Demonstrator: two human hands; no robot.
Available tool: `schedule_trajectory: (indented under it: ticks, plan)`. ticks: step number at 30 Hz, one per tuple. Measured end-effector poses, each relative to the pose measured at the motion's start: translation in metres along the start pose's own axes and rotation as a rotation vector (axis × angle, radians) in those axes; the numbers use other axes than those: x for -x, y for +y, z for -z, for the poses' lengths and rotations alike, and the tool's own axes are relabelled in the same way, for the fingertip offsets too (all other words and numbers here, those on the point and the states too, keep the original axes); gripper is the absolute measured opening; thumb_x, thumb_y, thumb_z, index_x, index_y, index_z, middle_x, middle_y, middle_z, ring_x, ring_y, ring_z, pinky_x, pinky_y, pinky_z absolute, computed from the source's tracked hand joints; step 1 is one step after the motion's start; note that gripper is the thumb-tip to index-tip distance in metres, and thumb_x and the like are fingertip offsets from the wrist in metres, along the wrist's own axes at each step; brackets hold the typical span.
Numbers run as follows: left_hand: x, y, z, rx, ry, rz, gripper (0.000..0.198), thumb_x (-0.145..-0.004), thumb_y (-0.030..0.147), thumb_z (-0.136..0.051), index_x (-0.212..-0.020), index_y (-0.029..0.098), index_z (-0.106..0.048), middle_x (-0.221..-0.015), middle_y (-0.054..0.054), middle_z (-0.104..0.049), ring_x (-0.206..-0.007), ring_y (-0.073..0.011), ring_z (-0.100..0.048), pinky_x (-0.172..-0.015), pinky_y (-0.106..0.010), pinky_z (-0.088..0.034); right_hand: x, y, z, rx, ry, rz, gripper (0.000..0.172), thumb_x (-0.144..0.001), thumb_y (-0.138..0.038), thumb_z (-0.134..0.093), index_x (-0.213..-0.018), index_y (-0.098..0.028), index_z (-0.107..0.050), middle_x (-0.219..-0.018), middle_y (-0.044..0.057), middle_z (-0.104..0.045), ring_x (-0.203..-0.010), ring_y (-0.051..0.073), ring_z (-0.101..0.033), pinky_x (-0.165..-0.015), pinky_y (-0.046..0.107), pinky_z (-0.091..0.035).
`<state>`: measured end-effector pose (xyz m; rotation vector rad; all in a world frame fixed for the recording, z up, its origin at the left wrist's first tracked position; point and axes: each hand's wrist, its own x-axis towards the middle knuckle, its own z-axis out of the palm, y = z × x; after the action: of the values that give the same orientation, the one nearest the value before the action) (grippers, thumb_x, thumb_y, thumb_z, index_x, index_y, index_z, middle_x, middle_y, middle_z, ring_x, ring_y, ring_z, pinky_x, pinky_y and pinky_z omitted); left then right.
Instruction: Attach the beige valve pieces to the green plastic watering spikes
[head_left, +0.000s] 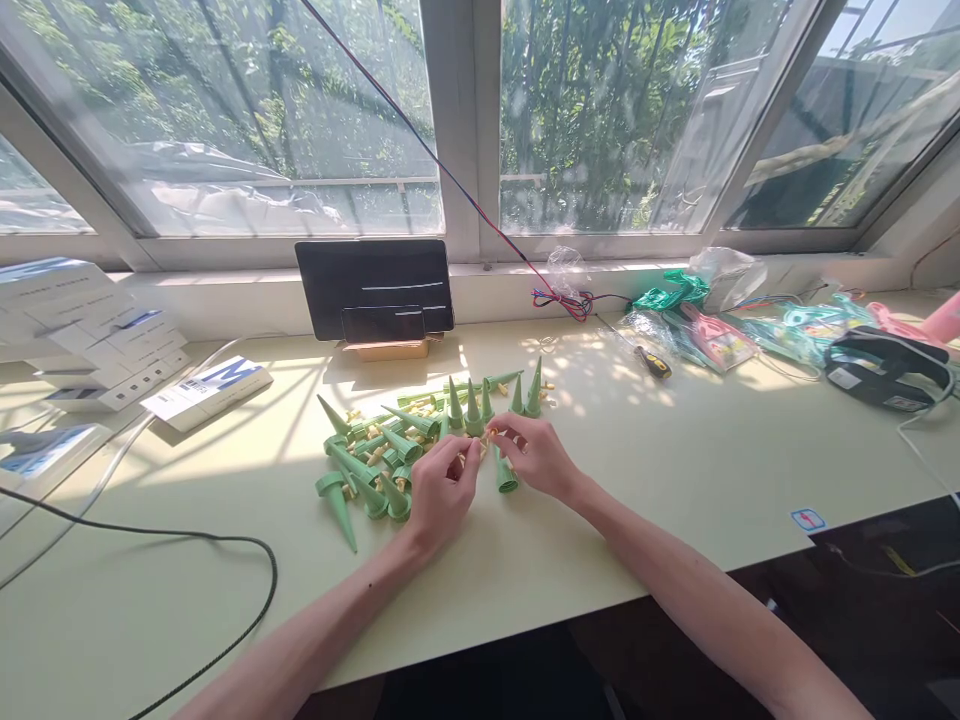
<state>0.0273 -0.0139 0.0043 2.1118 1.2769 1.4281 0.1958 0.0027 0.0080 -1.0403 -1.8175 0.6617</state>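
My left hand (444, 482) is closed in a pinch, thumb against forefinger, at a small pale yellow plastic part (484, 440) between the two hands. Close beside it, my right hand (534, 452) pinches a tiny orange-and-yellow piece (493, 431). Under the right hand lies a green plastic plant-watering spike (506, 474), its open end toward me. Several more green spikes (341, 508) lie heaped to the left, with small pale yellow parts among them. Behind the hands, several spikes (473, 408) stand upright, points up. The fingers partly cover the small parts.
A tablet (375, 290) and a phone (384, 324) lean on a stand at the back. White boxes (208, 392) are on the left. A screwdriver (652, 362), bagged items (716, 338) and a black strapped object (885, 368) lie right. A black cable (225, 538) curves across the front left.
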Motion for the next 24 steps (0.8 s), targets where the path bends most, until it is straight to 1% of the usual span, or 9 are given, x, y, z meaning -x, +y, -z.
schedule_trajectory:
  ticks: [9,13,16,21,24]
  plan:
    - [0.0017,-0.0025,-0.0013,-0.015,0.003,-0.019,0.023,-0.092,0.024,-0.057,-0.071,0.016,-0.061,-0.06,0.003,-0.05,-0.049,-0.0076,-0.038,-0.051,-0.022,-0.032,0.0,0.001,-0.0005,0.006,0.005,0.017,0.01,-0.093,-0.023,-0.053,-0.092,-0.02,-0.062,-0.085,0.002,-0.069,-0.065,0.013,-0.062,-0.057,0.023,-0.047]
    - [0.002,-0.0038,-0.0018,0.003,0.001,-0.02,0.023,-0.092,0.024,-0.057,-0.071,0.016,-0.06,-0.06,0.003,-0.05,-0.048,-0.0072,-0.038,-0.05,-0.022,-0.032,-0.0005,0.0017,-0.0013,0.005,0.042,0.039,0.009,-0.091,-0.022,-0.054,-0.09,-0.019,-0.063,-0.084,0.002,-0.069,-0.064,0.013,-0.061,-0.054,0.023,-0.046]
    - [0.002,-0.0037,-0.0018,0.0,0.0,-0.02,0.023,-0.092,0.024,-0.058,-0.071,0.016,-0.06,-0.06,0.004,-0.05,-0.048,-0.0071,-0.038,-0.05,-0.022,-0.032,-0.0009,0.0028,-0.0011,0.014,0.07,0.046,0.009,-0.091,-0.022,-0.055,-0.091,-0.02,-0.064,-0.086,0.003,-0.07,-0.065,0.013,-0.061,-0.055,0.023,-0.047]
    - [0.0018,-0.0028,-0.0014,-0.006,-0.013,-0.019,0.024,-0.092,0.025,-0.057,-0.07,0.017,-0.059,-0.059,0.004,-0.051,-0.048,-0.0073,-0.039,-0.051,-0.022,-0.033,-0.0018,0.0018,0.0003,0.022,0.095,0.035,0.009,-0.09,-0.024,-0.056,-0.091,-0.02,-0.064,-0.086,0.003,-0.07,-0.064,0.013,-0.061,-0.055,0.023,-0.048]
    - [0.0014,-0.0026,-0.0013,-0.009,-0.039,-0.016,0.023,-0.092,0.026,-0.057,-0.071,0.017,-0.06,-0.06,0.003,-0.05,-0.049,-0.0076,-0.039,-0.051,-0.022,-0.033,-0.0018,-0.0008,0.001,0.016,0.129,0.025,0.01,-0.09,-0.026,-0.056,-0.09,-0.02,-0.064,-0.087,0.004,-0.07,-0.063,0.013,-0.061,-0.054,0.024,-0.049]
